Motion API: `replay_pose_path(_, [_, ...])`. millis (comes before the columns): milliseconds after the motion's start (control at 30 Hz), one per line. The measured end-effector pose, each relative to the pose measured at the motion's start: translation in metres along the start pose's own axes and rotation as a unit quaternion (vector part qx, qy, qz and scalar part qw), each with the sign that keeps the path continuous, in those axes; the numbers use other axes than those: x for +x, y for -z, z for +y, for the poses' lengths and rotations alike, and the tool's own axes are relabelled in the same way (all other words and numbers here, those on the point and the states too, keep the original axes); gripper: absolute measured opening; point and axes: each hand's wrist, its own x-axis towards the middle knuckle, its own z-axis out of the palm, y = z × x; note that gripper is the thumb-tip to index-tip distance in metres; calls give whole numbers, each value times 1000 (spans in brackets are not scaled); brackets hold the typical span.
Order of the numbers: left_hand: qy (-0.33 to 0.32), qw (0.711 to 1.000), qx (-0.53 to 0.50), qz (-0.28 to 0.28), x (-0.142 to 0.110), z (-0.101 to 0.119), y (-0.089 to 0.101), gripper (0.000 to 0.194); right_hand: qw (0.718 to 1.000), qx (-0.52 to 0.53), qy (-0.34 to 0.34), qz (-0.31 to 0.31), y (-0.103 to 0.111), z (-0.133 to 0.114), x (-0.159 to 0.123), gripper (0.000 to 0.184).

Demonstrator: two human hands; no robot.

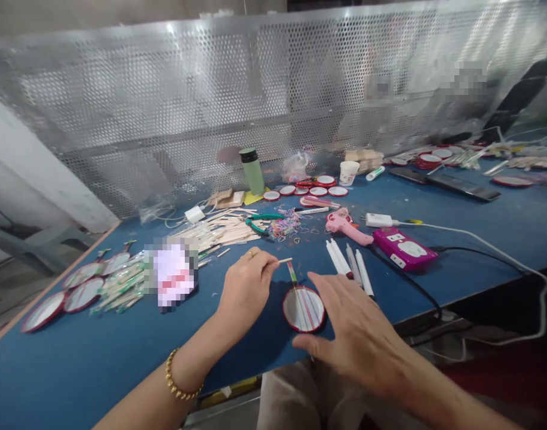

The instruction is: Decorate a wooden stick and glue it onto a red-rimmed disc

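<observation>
My left hand (pixel 249 280) pinches a short, thin wooden stick (pixel 284 260) between thumb and fingers. Just beyond the stick's tip, a narrow strip (pixel 292 272) with red, white and green parts reaches toward the disc; whether it is tied to the stick I cannot tell. The round white disc with a red rim (pixel 304 309) lies near the table's front edge, with several thin coloured lines across its face. My right hand (pixel 354 316) is open at the disc's right side, thumb and fingers spread around it. Nothing is in its grasp.
Behind my hands lie small coloured rubber bands (pixel 286 224), green-handled pliers (pixel 258 224) and wooden sticks (pixel 237 230). White pens (pixel 352 263), a pink glue gun (pixel 345 226) and a purple power strip (pixel 403 248) are rightward. A green bottle (pixel 252 172) stands by the mesh panel.
</observation>
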Motion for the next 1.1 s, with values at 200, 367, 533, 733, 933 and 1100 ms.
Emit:
replay_pose_path(200, [80,996,-44,-26,9,-13,-5,15,999,-19,8,47,-20,-6,-3,62])
replay_pose_path(367, [145,986,-57,-50,14,-17,-8,14,997,13,20,76,-21,1,-6,45])
replay_pose_path(533, [158,985,-51,-47,15,-17,-7,15,990,49,40,124,-12,4,-10,42])
replay_pose_path(733, [133,988,-71,-44,13,-15,-8,15,988,69,57,125,-13,7,-7,44])
replay_pose_path(933, [94,991,-92,-34,11,-10,-7,15,988,59,70,126,-15,7,-7,43])
replay_pose_path(1100, [88,992,-86,-30,10,-6,-7,15,989,55,72,120,-16,7,-7,42])
